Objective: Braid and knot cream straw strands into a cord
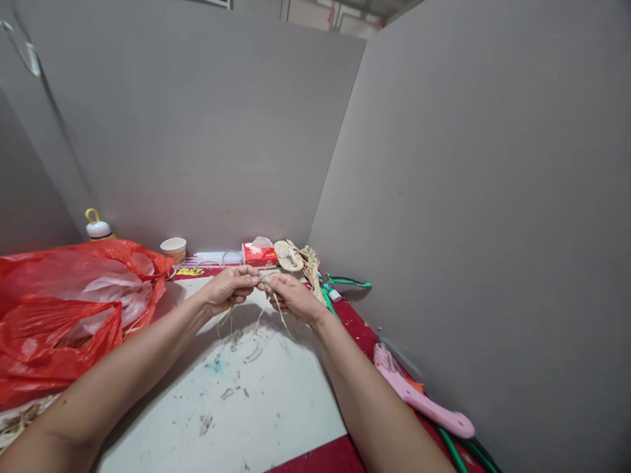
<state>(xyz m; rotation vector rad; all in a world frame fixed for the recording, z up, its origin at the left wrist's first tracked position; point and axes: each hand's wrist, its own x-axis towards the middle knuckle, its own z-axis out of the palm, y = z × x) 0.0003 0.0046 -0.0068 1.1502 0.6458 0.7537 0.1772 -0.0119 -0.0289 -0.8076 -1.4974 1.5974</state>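
Strands [280, 312] over stained board [256, 387], grey partitions [221, 131] around

Fibre strands [279, 306] in both hands [229, 288] [294, 297]

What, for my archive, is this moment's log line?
left hand: pinching thin pale fibre strands; right hand: same strands; below: stained flat white surface

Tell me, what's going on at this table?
A person is working with bare hands: the left hand and right hand meet above a stained white board, fingertips close together, pinching some thin, pale strands. Loose ends hang below; the exact twist or knot is too small to make out. Behind the hands, a round woven piece sits beside a red tissue pack. A large red plastic bag lies on the left.
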